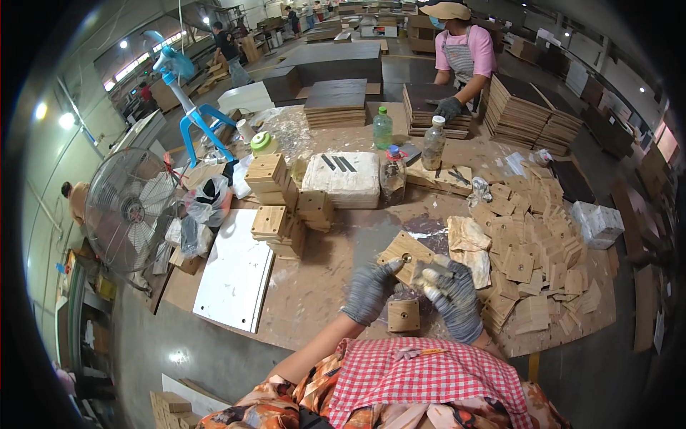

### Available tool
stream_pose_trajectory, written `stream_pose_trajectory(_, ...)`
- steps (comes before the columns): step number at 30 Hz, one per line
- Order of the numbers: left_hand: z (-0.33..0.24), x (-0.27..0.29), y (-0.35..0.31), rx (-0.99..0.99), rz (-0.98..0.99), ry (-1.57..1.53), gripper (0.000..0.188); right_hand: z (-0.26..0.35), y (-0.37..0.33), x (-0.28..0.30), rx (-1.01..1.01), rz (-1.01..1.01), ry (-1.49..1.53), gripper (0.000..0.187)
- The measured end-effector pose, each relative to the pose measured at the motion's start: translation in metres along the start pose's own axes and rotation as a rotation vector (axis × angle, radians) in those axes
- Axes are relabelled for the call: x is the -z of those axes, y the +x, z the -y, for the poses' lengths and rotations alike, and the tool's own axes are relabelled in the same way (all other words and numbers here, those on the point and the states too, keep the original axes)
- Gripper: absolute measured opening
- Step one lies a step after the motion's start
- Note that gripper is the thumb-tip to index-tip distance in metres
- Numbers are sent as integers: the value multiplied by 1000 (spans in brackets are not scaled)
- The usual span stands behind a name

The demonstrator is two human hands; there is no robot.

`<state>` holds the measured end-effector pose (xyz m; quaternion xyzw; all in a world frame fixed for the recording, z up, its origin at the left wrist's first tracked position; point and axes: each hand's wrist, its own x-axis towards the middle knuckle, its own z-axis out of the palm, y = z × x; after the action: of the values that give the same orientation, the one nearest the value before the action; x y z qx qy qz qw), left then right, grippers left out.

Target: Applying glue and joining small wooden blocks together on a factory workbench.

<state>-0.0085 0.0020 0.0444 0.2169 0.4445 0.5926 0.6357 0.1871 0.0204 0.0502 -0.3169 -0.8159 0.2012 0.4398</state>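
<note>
My left hand, in a grey knit glove, pinches the left corner of a square wooden block with a dark hole in its middle. The block is tilted above the table. My right hand, gloved too, is closed at the block's lower right edge. A small flat greyish piece shows at its fingers; its kind I cannot make out. Just below, between my hands, another square wooden block with a central hole lies at the table's near edge. A crumpled cream cloth lies beyond my right hand.
Loose wooden blocks are heaped at right. Stacked blocks stand left, by a white panel and a fan. Bottles and a white wrapped block stand farther back. Across the table, a co-worker's gloved hand touches stacked boards.
</note>
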Motion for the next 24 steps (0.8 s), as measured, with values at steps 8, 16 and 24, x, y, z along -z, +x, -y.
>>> stream_pose_trajectory(8, -2, 2, -4, 73, 148, -132, 39, -27, 5, 9, -192, -99, 67, 29)
stream_pose_trajectory(16, -2, -2, -1, -32, 72, -126, 35, -42, -3, 34, -481, -250, 351, 35)
stream_pose_trajectory(24, 0, 5, 12, -28, 41, -171, 34, -25, -6, 8, -866, -239, 1425, 54)
